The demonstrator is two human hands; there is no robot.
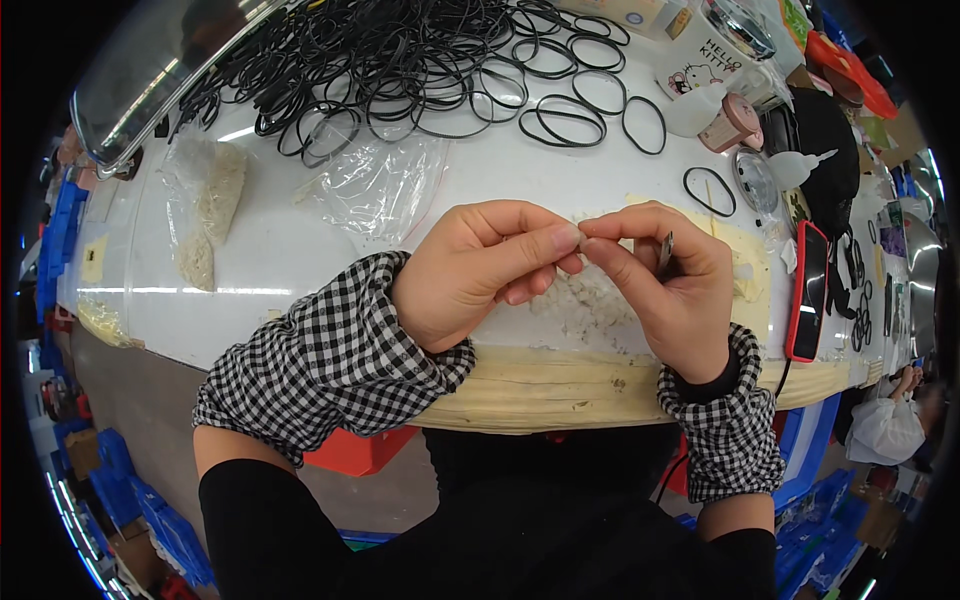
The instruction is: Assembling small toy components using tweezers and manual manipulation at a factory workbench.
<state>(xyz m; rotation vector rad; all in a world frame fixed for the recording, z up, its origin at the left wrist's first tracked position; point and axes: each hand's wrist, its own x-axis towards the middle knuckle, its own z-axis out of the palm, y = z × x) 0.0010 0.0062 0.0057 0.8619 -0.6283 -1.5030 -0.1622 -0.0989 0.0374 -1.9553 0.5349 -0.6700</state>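
My left hand (490,265) and my right hand (670,275) meet over the table's front part, thumbs and index fingers pinched tip to tip. Whatever is between the fingertips is too small to make out. A short, dark metallic piece (667,248) shows among the fingers of my right hand; its kind is not clear. Beneath the hands lies a loose heap of small, whitish, translucent bits (590,310), partly covered by them. Behind my left hand is a flat clear plastic bag (385,185). A single black rubber ring (709,191) rests beyond my right hand.
Many black rubber rings (400,60) are piled at the back. To the left sits a clear bag of pale bits (215,205). Squeeze bottles (795,168), a white canister (715,50) and a red-edged phone (807,290) line the right. The wooden table edge (560,390) runs in front.
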